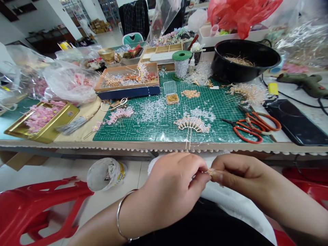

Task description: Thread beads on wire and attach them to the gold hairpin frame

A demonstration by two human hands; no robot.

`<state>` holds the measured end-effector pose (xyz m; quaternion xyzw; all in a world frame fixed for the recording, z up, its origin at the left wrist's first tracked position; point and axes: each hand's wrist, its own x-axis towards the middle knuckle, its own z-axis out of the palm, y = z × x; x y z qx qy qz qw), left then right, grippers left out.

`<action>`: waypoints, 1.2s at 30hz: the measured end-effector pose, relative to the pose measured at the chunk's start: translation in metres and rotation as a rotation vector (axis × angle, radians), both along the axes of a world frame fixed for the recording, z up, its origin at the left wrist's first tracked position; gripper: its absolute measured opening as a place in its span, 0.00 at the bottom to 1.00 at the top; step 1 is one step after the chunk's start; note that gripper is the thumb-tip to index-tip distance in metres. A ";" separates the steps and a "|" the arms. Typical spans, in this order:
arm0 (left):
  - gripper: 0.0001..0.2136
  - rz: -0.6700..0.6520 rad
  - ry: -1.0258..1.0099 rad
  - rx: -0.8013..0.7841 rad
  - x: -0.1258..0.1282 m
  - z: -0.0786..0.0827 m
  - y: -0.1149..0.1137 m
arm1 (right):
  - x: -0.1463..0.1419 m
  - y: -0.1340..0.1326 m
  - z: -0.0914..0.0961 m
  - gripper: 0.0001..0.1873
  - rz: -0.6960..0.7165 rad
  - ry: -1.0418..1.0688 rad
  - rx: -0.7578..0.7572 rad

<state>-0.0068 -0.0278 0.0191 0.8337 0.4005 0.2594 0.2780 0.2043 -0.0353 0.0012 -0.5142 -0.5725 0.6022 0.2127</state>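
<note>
In front of the table edge, my left hand [176,181] and my right hand [238,172] meet, both closed in a pinch. Between their fingertips is a small bead cluster [210,172] of peach and clear pieces; most of it is hidden by the fingers. Just beyond, a beaded hair comb [191,125] with a gold wire prong lies on the green cutting mat [133,131]. Loose clear beads [152,109], a heap of peach beads [191,93] and a small box of gold beads [172,99] lie farther back.
Right side: orange-handled scissors [247,135], pliers [266,119], a phone [297,119], a glue gun [303,82] and a black basin [217,68]. Left side: a gold tin [69,118] of pink flowers and a pink beaded piece [120,115]. A red stool [25,212] and white bucket [96,176] stand below.
</note>
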 end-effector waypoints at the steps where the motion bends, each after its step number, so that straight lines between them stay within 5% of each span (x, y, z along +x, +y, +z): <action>1: 0.05 -0.001 -0.004 -0.018 0.000 0.001 0.000 | 0.000 0.000 0.000 0.18 -0.003 0.012 -0.008; 14: 0.03 -0.075 -0.057 -0.518 -0.004 0.013 0.012 | -0.002 -0.003 0.002 0.17 -0.029 0.124 -0.209; 27: 0.05 -0.082 -0.173 -0.575 -0.002 0.007 0.017 | -0.005 0.000 0.001 0.15 -0.061 0.093 -0.143; 36: 0.04 -0.035 -0.273 -0.750 -0.003 0.001 0.016 | -0.007 0.002 -0.003 0.18 -0.128 0.234 -0.131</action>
